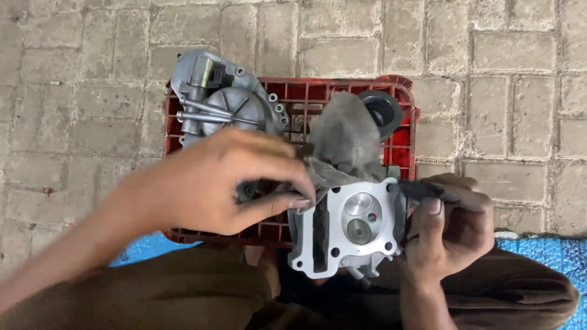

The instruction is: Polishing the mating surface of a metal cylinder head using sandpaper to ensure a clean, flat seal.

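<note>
Knees brace the cylinder head (351, 229); right hand (452, 226) clamps its edge steady, left hand (208, 183) pinches a rag (343, 143) against it.

Soft, even daylight with faint shadows; the left hand (208, 183) is motion-blurred, the rest fairly sharp.

No packages, labels, signs or screens showed anywhere in the head view.
</note>
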